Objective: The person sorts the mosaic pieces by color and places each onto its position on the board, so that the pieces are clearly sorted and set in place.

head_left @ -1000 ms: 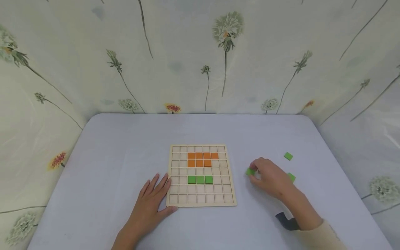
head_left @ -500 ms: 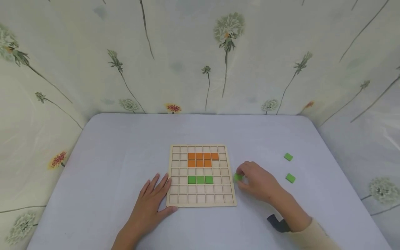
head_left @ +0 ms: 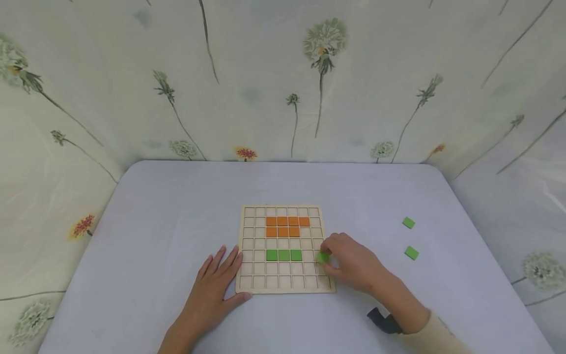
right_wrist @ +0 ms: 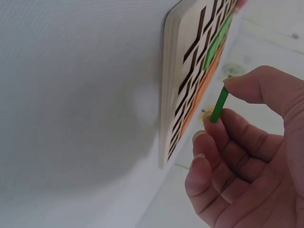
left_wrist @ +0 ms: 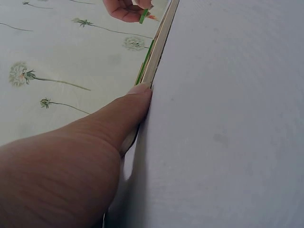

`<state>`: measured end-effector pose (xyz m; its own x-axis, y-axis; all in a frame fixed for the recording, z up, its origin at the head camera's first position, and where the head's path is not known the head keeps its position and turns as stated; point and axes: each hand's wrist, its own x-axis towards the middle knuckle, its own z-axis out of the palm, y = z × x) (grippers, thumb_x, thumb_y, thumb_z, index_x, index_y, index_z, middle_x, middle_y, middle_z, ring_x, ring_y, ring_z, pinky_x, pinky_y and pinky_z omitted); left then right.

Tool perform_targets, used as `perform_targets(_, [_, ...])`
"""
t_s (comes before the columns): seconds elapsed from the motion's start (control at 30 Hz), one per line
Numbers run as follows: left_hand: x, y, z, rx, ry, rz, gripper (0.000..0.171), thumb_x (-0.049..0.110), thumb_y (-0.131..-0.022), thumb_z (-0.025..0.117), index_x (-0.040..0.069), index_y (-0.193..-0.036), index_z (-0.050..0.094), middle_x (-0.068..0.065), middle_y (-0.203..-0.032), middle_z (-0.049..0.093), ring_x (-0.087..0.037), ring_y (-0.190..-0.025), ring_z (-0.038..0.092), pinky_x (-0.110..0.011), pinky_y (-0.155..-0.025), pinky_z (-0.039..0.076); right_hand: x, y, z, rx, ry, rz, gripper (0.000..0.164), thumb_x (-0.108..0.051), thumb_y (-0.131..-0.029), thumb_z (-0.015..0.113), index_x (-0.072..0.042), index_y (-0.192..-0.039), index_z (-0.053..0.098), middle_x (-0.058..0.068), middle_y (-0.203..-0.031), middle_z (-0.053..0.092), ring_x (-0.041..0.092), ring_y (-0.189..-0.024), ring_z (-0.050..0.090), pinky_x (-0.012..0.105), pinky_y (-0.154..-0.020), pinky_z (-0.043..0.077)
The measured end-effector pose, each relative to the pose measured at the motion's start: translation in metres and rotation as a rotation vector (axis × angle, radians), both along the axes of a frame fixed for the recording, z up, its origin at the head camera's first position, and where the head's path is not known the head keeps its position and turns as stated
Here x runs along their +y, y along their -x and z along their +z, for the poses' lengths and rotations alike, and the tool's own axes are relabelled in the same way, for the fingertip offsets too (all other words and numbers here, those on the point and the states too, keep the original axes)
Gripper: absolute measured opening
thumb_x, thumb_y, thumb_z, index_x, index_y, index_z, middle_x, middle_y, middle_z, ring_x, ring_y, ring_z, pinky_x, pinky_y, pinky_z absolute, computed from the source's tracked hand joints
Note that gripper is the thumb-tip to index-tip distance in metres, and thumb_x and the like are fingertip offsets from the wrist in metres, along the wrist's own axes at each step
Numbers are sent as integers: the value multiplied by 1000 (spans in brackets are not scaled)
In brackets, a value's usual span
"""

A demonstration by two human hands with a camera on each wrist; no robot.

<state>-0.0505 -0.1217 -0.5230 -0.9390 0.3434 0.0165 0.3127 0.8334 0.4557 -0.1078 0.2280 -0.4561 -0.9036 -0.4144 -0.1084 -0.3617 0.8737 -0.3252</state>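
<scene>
A square wooden grid board (head_left: 285,290) lies on the table. Orange tiles (head_left: 282,226) fill cells in two upper rows, and three green tiles (head_left: 284,255) sit side by side in a lower row. My left hand (head_left: 211,292) rests at the board's left edge, fingers straight and spread, thumb at the near left corner. Between thumb and index finger, my right hand (head_left: 353,260) pinches another green tile (right_wrist: 220,103). The right wrist view shows that tile held above the board surface, its other fingers curled beneath. From the head view it overlaps the board's right edge.
Two loose green tiles, one farther back (head_left: 409,222) and one nearer (head_left: 411,253), lie on the white table (head_left: 185,196) right of the board. A dark strap (head_left: 383,322) hangs by the right wrist. Flower-printed cloth (head_left: 247,88) surrounds the table.
My right hand has moved left with the pinched green tile, from the table right of the board to over its right edge. The left hand has stayed in place.
</scene>
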Motion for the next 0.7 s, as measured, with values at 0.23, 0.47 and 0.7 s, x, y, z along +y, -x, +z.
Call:
perform_targets(0.23, [1, 0, 0, -13, 15, 11, 93, 57, -89, 76, 18, -164, 37, 6, -172, 24, -24, -161, 7, -48, -129, 4, -11, 2, -2, 10, -4, 28, 18, -22, -89, 78, -17, -104, 71, -12, -98, 60, 9, -93, 52, 29, -81, 56])
perform_targets(0.47, [1, 0, 0, -21, 4, 12, 94, 57, -89, 77, 18, -164, 36, 6, -172, 24, -23, -161, 6, -49, -128, 4, -23, 2, -3, 32, 19, 100, 17, -22, -91, 77, -17, -105, 70, -12, -100, 60, 9, -96, 53, 29, -84, 57])
perform_targets(0.7, [1, 1, -3, -9, 25, 12, 95, 58, -89, 76, 20, -165, 35, 7, -172, 22, -23, -161, 6, -48, -129, 4, -38, 3, -3, 72, 29, 192, 16, -22, -91, 75, -16, -105, 69, -10, -102, 61, 10, -97, 54, 29, -83, 57])
